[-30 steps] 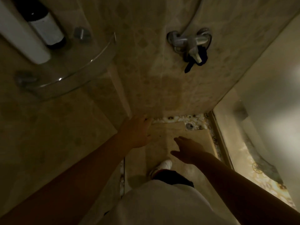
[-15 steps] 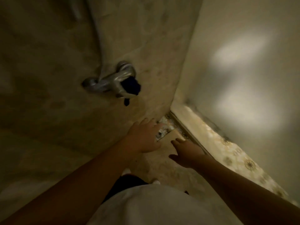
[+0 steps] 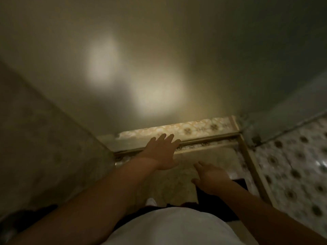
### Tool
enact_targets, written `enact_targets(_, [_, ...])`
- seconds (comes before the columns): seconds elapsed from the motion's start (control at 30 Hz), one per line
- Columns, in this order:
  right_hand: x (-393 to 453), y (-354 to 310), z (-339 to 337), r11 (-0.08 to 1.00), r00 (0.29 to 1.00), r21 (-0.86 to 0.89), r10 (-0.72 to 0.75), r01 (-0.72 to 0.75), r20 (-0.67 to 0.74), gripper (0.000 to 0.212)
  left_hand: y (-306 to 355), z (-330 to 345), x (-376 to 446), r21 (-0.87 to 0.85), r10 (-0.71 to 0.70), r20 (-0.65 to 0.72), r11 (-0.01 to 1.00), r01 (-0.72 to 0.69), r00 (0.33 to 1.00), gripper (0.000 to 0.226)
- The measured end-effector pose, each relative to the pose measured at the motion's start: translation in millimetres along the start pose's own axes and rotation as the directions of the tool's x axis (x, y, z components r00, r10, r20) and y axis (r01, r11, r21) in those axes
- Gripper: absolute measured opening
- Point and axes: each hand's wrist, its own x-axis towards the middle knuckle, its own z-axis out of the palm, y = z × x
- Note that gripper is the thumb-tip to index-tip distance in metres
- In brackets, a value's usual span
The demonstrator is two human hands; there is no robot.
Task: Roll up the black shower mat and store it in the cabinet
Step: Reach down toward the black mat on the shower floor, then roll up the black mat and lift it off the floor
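Fingers of both hands are spread and slack, gripping nothing: the left hand reaches out ahead at about waist height, and the right hand hangs a little lower and nearer the body, palm down. Just beneath and behind the right fingers a dark patch lies on the floor, which I take to be a corner of the mat; most of it is hidden by the arm and the white shirt, so I cannot be sure how it lies.

To do this step well, I reckon the person should crouch, find one short edge with both sets of fingertips, and start the first turn tight and square, or the roll will cone and spring loose.

Beyond the left fingertips a metal door track crosses the floor, and past it sits patterned tile. A frosted panel rises ahead, with two soft glows on it. Right of the right fingers a pale frame rail divides the shower floor from more flowered tile. A tiled wall stands left of the left fingers. Light is dim and the floor may be slippery. No cabinet is in view.
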Motion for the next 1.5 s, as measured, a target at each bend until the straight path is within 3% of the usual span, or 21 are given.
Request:
enact_targets(0.2, [-51.2,29.6,37.3,0.945,0.96,0.186,0.278,-0.27,-0.018,0.066,47.0,-9.9,50.0,0.142,0.321,0.108,0.932,-0.334,0.941,0.079])
enact_targets(0.5, [-122.9,70.7,114.1,0.705,0.837,0.52,0.547,-0.481,0.033,0.067,152.2,11.1,86.0,0.283,0.552,0.316,0.722,-0.632,0.772,0.084])
enact_targets(0.93, [-163.4,124.1,167.8,0.463,0.718,0.702,0.688,-0.541,0.1,0.065,246.5,27.7,106.1,0.35,0.64,0.498,0.469,-0.811,0.585,0.08])
enact_targets(1.2, [-142.8,114.8,170.6,0.245,0.595,0.782,0.781,-0.573,0.191,0.049,254.0,29.0,164.2,0.344,0.678,0.567,0.322,-0.882,0.468,0.077])
enact_targets(1.4, [-112.0,91.4,176.0,0.11,0.545,0.796,0.783,-0.595,0.299,0.031,247.3,39.6,203.0,0.312,0.662,0.644,0.23,-0.922,0.383,0.078])
enact_targets(1.5, [-97.4,87.0,184.8,0.089,0.545,0.807,0.78,-0.583,0.308,0.041,243.7,52.7,212.2,0.294,0.638,0.675,0.226,-0.929,0.369,0.078])
